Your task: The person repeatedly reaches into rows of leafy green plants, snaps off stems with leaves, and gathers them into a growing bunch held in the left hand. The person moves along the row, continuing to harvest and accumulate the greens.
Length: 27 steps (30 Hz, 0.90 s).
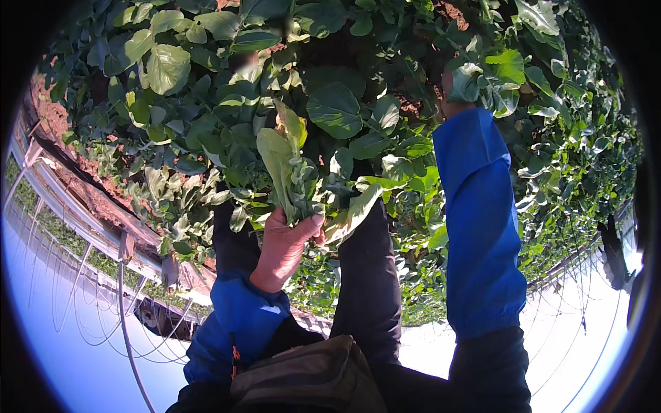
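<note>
My left hand (284, 248) is closed around a bunch of picked leafy greens (281, 170), held in front of my legs. Broad pale-green leaves, one of them yellowing, stick up past the thumb, and a drooping leaf (356, 214) hangs off to the right. My right hand (450, 95) reaches out at the upper right among the growing plants. Leaves (465, 82) cover most of it, so its fingers and anything in them are hidden. Blue sleeve covers (480, 222) are on both forearms.
Dense leafy plants (335, 111) surround my dark-trousered legs (366, 284), with reddish soil (51, 111) showing at the left. Along the left runs a pale border rail (77, 191) with thin curved hoops (124, 315). A brown bag or apron (310, 377) lies at my waist.
</note>
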Each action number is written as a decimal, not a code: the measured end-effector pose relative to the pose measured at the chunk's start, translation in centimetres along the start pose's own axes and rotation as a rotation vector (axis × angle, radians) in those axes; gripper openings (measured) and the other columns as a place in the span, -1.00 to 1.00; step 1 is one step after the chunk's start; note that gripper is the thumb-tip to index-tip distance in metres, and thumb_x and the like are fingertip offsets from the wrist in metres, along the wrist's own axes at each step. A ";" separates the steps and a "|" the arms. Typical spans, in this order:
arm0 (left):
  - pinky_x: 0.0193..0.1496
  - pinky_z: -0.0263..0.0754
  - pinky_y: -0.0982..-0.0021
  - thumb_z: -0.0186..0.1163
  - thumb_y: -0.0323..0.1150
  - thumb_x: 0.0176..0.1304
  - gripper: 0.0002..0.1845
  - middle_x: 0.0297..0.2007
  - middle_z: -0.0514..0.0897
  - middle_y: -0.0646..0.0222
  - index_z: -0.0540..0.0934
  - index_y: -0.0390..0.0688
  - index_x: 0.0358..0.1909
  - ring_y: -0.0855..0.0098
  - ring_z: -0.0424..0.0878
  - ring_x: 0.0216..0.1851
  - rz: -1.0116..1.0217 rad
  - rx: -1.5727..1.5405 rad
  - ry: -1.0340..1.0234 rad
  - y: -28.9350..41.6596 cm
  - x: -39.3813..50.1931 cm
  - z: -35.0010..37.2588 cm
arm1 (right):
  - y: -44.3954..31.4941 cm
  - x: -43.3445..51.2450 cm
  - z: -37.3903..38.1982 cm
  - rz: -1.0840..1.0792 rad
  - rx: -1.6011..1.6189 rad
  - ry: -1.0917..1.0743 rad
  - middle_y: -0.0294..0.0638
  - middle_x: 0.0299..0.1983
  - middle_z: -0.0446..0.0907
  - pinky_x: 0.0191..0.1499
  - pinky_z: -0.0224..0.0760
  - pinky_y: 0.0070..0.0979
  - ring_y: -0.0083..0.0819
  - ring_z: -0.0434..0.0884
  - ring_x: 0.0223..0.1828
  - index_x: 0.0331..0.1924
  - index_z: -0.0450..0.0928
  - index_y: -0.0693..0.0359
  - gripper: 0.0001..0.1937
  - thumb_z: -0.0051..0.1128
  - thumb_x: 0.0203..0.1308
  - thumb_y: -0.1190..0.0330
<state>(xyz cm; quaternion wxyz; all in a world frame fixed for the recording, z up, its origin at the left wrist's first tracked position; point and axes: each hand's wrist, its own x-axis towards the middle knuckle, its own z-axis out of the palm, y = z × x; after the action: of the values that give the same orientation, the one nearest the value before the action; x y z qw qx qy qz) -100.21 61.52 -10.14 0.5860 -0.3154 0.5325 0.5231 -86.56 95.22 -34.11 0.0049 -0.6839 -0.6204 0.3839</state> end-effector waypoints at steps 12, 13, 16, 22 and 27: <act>-0.34 0.54 0.48 0.31 -0.55 0.28 -0.80 -0.30 0.69 0.42 0.58 -0.23 -0.08 0.56 0.61 -0.44 -0.094 -0.096 -0.046 -0.8 -0.9 -6.9 | 1.8 5.0 -4.4 0.126 0.330 -0.104 -0.35 -0.39 0.44 -0.37 0.26 -0.45 -0.48 0.41 -0.38 -0.09 0.52 0.17 -0.84 0.14 0.30 0.36; -0.33 0.55 0.47 0.30 -0.56 0.29 -0.80 -0.30 0.69 0.42 0.58 -0.23 -0.08 0.55 0.61 -0.44 -0.097 -0.076 -0.015 -0.2 -1.0 -7.3 | 2.0 5.4 -4.2 0.133 0.370 -0.112 -0.35 -0.39 0.44 -0.37 0.26 -0.45 -0.48 0.41 -0.38 -0.10 0.52 0.16 -0.85 0.14 0.30 0.36; -0.33 0.55 0.46 0.29 -0.56 0.29 -0.81 -0.31 0.69 0.42 0.58 -0.24 -0.09 0.55 0.61 -0.43 -0.073 -0.065 0.013 -0.3 -1.2 -9.5 | 2.4 6.2 -4.1 0.181 0.541 -0.184 -0.35 -0.40 0.43 -0.38 0.26 -0.46 -0.47 0.41 -0.39 -0.13 0.52 0.14 -0.86 0.15 0.31 0.33; -0.32 0.55 0.42 0.30 -0.52 0.29 -0.83 -0.31 0.69 0.40 0.58 -0.23 -0.11 0.52 0.62 -0.41 -0.056 -0.061 -0.071 1.1 -0.8 -9.5 | 4.4 6.8 -10.5 0.294 1.197 -0.691 -0.36 -0.42 0.42 -0.40 0.25 -0.47 -0.46 0.42 -0.40 -0.17 0.52 0.11 -0.87 0.18 0.32 0.29; -0.02 0.59 0.41 0.31 -0.59 0.26 -0.70 -0.11 0.72 0.33 0.60 -0.23 0.03 0.47 0.68 -0.16 0.033 -0.069 -0.113 1.8 -1.0 -7.5 | -6.7 -8.5 -5.0 0.476 0.823 -0.485 -0.32 -0.41 0.46 -0.57 0.24 -0.62 -0.52 0.48 -0.40 -0.15 0.46 0.12 -0.82 -0.06 0.52 0.22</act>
<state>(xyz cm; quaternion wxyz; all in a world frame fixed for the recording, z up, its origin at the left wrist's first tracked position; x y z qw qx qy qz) -104.06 54.72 -10.60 0.5953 -0.2963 0.4853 0.5677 -89.00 91.92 -22.93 0.0420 -0.6390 -0.2298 0.7329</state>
